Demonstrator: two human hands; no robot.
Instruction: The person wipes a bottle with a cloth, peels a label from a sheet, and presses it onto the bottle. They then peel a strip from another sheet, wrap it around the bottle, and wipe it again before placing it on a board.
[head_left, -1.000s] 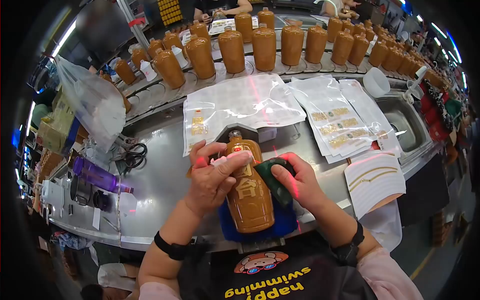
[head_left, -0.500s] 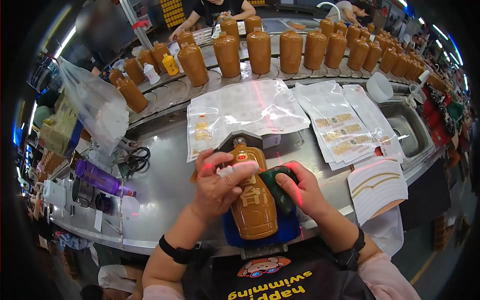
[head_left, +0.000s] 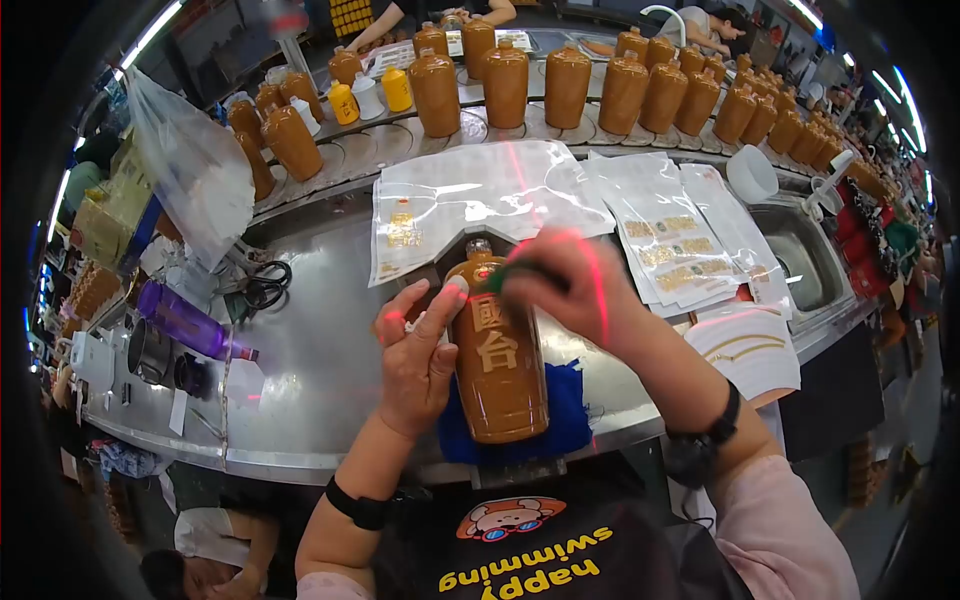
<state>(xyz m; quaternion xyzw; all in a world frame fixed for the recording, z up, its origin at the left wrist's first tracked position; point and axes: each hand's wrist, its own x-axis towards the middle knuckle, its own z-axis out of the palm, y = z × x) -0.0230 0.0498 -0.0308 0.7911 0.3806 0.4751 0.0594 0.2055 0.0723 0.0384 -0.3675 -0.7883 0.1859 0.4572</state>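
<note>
Two hands work at a brown bottle lying on a blue cloth (head_left: 568, 405), its neck pointing away from the person. The right hand (head_left: 575, 285), blurred, holds a dark green pad (head_left: 497, 280) against the upper part of the bottle (head_left: 500, 385), near the red mark. The left hand (head_left: 418, 355) is beside the bottle's left edge, thumb and fingers slightly apart, with something small and white partly hidden in it. Raised gold characters run down the bottle's front. Beyond its neck, clear sheets (head_left: 480, 185) lie on the metal desk (head_left: 330, 350); scissors (head_left: 268, 285) and a purple flask (head_left: 185, 320) are to the left. Farther out, brown bottles (head_left: 567, 88) stand along a curved conveyor (head_left: 385, 145).
</note>
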